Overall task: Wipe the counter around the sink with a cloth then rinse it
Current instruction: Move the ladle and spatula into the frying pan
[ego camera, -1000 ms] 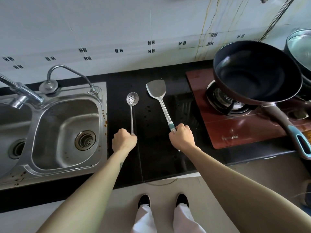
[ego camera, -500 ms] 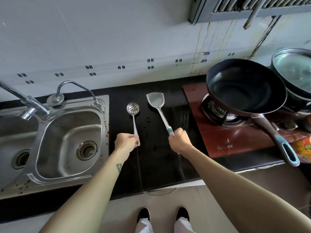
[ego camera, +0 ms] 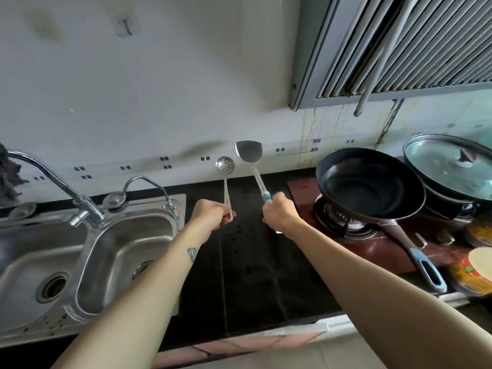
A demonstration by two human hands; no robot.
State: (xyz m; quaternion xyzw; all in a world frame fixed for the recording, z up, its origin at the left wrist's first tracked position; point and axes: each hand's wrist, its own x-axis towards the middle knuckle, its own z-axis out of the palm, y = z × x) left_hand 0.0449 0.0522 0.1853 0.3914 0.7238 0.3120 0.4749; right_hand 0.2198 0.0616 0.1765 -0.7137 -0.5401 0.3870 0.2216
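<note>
Left hand (ego camera: 210, 214) is clamped on the skimmer (ego camera: 225, 166) and right hand (ego camera: 279, 214) on the spatula (ego camera: 249, 151), both held up off the counter (ego camera: 253, 275) beside the sink (ego camera: 127, 251), I'd guess to clear it for wiping, and the only cloth-like thing is a dark rag (ego camera: 8, 177) far left, untouched.

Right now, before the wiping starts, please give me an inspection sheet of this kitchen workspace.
Surface: black counter, small specks near the hands; brown spots on sink rim.
Job's things: no cloth in hand; dark ragged thing at left edge, cannot tell if cloth.
Clutter: pan and lidded pot on stove; yellow containers at right.
Hands: left hand grips slotted spoon, right hand grips spatula, both raised above the counter.
Cables: nothing seen.
Surroundings: stained tiled wall, faucet, hood over stove.
</note>
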